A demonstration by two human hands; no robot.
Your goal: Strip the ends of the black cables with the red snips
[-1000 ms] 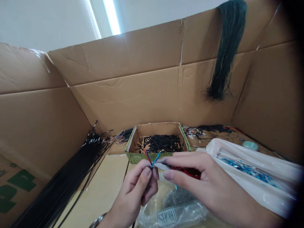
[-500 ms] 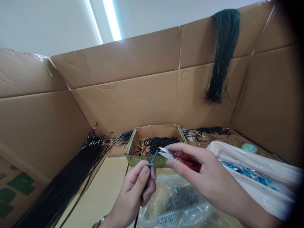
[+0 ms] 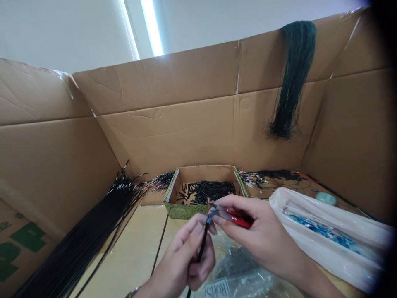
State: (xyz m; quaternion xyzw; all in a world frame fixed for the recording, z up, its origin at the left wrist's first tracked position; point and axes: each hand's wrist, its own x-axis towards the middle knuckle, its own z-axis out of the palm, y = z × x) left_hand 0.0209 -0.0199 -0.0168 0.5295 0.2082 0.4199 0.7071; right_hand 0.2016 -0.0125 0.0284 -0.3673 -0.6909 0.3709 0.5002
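Observation:
Between the thumb and fingers of my left hand [image 3: 194,250] is a black cable [image 3: 203,244], its thin coloured wires, one of them blue, fanning out at the top. My right hand [image 3: 251,231] is closed around a pair of red-handled thread snips [image 3: 237,218]. The blades of the snips lie at the coloured wires, just above my left fingertips. Whether the blades are fully closed is too blurred to tell.
Behind my hands stands a green-edged cardboard box [image 3: 182,211] with short black tubes [image 3: 214,190]. Black cables [image 3: 89,223] lie at left. A white bag-lined tray [image 3: 325,236] holds blue scraps at right. A clear plastic bag [image 3: 245,277] lies below. Dark wires [image 3: 296,70] hang from the cardboard wall.
The snips have come in to the wires, which stood apart from the blades before. My left hand has moved slightly right and turned, showing more of the black cable.

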